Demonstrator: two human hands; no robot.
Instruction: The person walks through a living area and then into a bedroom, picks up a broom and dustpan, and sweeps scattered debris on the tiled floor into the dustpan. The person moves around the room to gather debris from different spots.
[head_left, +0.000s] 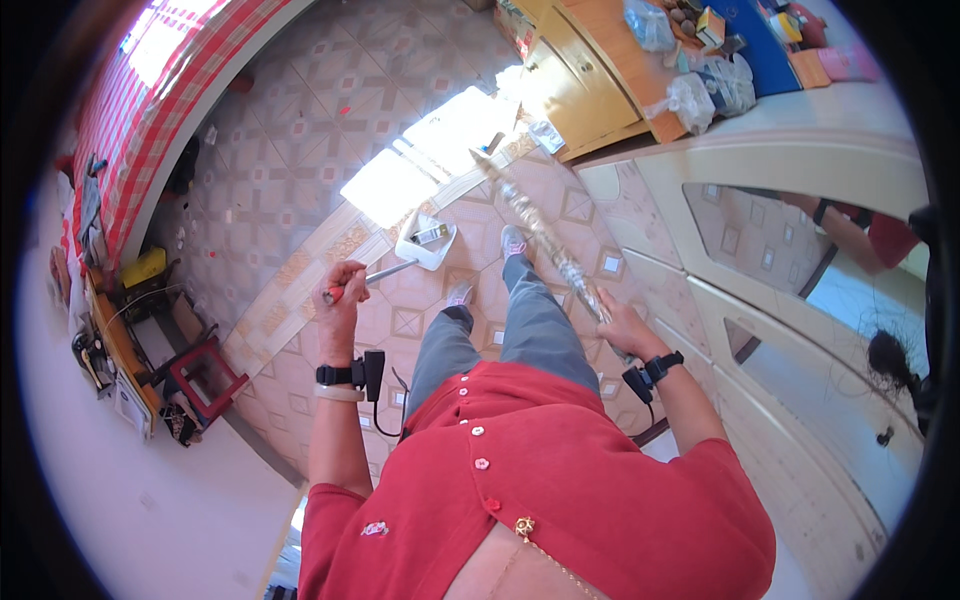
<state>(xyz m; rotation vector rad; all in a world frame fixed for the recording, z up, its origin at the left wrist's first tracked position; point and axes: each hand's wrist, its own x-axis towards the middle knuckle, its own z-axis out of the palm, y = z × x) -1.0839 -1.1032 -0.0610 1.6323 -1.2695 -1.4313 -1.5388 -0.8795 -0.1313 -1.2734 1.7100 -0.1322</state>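
Observation:
My left hand grips the red-ended metal handle of a white dustpan. The pan is low over the tiled floor, and a small box lies in it. In my right hand is a long stick with a shiny, mottled wrapping. It slants away from me, and its narrow brown far end is over the floor near the sunlit patch. Whether it bears a brush head I cannot tell.
A wooden cabinet with bags on top stands at the far right. Beside me on the right is a pale wardrobe with mirrors. On the left are a red stool and a bed with a checked cover. A silvery packet lies by the cabinet.

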